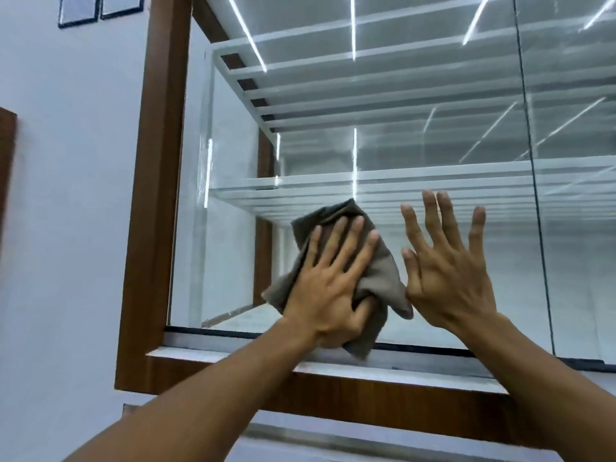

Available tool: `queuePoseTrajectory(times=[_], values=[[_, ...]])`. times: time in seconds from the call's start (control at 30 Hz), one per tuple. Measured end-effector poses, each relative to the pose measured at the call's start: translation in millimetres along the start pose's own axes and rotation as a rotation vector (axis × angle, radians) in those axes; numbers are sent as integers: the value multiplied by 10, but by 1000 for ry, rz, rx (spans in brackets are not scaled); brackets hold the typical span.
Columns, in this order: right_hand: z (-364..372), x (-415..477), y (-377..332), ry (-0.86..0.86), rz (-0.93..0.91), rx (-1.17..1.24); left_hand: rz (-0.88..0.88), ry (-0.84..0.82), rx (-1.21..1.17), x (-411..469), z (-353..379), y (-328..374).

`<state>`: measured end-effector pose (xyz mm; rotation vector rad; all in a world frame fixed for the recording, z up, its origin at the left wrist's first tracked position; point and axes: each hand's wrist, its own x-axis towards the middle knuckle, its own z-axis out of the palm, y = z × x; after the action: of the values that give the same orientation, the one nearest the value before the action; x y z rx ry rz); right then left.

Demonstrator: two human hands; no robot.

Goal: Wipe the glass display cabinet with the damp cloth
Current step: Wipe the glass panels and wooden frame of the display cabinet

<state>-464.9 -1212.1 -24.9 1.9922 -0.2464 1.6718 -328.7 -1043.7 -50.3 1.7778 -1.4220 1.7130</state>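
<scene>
Pressing the crumpled grey-brown cloth (383,281) against the lower part of the display cabinet's (230,255) smooth glass front, my left hand (328,285) lies flat on it, fingers straight and spread. My right hand (446,271), likewise splayed, holds nothing just beside the cloth. A dark wooden frame (150,195) borders the pane.

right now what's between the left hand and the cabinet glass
The grey-brown cloth lies there: the left hand presses it with flat fingers against the glass, as the head view shows.

Left hand (328,288) flat on cloth (383,271)
</scene>
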Motion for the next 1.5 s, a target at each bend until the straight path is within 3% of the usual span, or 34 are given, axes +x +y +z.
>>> queuePoseTrajectory(times=[0.07,0.1,0.23,0.33,0.4,0.47,0.57,0.73,0.83,0.9,0.97,1.03,1.1,1.2,1.3,1.37,1.5], values=[[11,-5,-5,15,0,5,103,3,-25,131,-45,-227],[13,-2,-8,17,2,9,54,30,-34,214,-95,-400],[3,10,-30,17,12,18,-404,135,-24,169,-262,-1110],[-3,20,-43,6,9,6,-498,168,-22,-326,-170,-890],[-11,24,-53,-6,10,3,-362,91,-14,-536,-79,-491],[-20,20,-42,-12,14,4,-116,3,-6,-422,-21,-206],[-38,6,-38,-7,12,-1,103,-16,-41,116,-104,-331],[-37,25,-49,-5,20,15,-390,126,-11,131,-303,-1258],[-16,51,-141,-11,62,16,-564,143,-25,-280,-248,-1112],[-3,96,-244,-15,90,5,-433,88,-31,-374,-166,-687],[13,121,-306,-26,94,-5,-143,12,-14,-257,-103,-374],[21,129,-308,-24,86,-12,10,14,-18,70,-131,-425],[26,123,-282,-14,77,-19,-62,59,-6,311,-202,-707],[46,119,-276,14,69,-6,-322,129,4,194,-252,-1159],[52,132,-276,26,72,9,-533,176,-35,-187,-208,-1057],[43,135,-277,26,74,9,-460,134,-44,-266,-146,-730],[33,118,-283,13,60,-2,11,22,-27,178,-148,-465]])
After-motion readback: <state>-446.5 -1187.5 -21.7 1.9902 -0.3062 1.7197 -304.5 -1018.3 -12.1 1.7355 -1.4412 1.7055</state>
